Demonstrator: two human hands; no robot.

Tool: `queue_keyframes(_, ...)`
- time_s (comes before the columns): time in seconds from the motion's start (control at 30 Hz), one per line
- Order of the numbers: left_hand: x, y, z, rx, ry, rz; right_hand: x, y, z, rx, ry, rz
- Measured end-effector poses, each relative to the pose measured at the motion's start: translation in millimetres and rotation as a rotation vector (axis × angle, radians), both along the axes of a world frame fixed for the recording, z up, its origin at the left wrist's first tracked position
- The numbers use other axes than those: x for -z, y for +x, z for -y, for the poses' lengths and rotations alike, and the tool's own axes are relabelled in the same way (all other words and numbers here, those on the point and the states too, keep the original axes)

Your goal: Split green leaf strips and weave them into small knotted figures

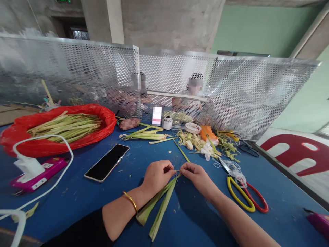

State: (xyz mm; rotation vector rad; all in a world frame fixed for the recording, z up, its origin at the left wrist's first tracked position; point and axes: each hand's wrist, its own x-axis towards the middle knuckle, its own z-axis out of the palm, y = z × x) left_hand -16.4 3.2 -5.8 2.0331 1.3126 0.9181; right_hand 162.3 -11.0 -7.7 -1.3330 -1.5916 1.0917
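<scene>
My left hand (158, 176), with a gold bangle at the wrist, is closed in a pinch. Facing it, my right hand (196, 175) pinches too, its fingertips almost meeting the left ones. A thin strand runs between the fingertips, at the narrow end of some long green leaf strips (164, 209). The strips fan out toward me under the left hand, lying close to the table. Beyond the right hand, a slim green stalk (181, 151) points away from me. Exactly how the fingers grip the strand is partly hidden.
On the blue table (102, 209) lie a phone (106, 163), a purple power strip (38, 175), scissors (246, 199) and clear string (233, 169). A red bag (64, 147) holds stalks. Plant scraps (192, 140) and an orange bag (209, 133) sit before a perforated metal screen (164, 72); people sit behind it.
</scene>
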Motion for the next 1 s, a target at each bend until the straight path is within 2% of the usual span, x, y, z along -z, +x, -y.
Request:
queue_keyframes(0.13, 2.0, -2, -2, 0.002, -0.018, 0.026, -8.8, 3, 2, -0.040, 0.041, -0.031)
queue_keyframes(0.23, 2.5, -2, -2, 0.004, -0.014, 0.023, -12.8, 0, 6, -0.037, -0.020, -0.135)
queue_keyframes(0.33, 1.5, -1, -1, 0.000, -0.005, 0.021, -8.6, -5, 7, -0.012, -0.074, -0.206)
queue_keyframes(0.5, 1.5, 0, -1, 0.002, 0.003, 0.019, 7.4, -7, 2, -0.020, 0.008, 0.007)
queue_keyframes(0.6, 3.2, 0, -1, 0.004, 0.001, 0.017, 7.7, -6, 1, 0.019, 0.043, 0.040)
queue_keyframes(0.73, 3.8, -1, -3, 0.002, -0.010, 0.017, -1.7, -6, 4, 0.037, 0.007, -0.087)
queue_keyframes(1.0, 1.6, -4, -4, 0.007, -0.023, 0.011, -9.6, -11, 15, -0.051, -0.160, -0.533)
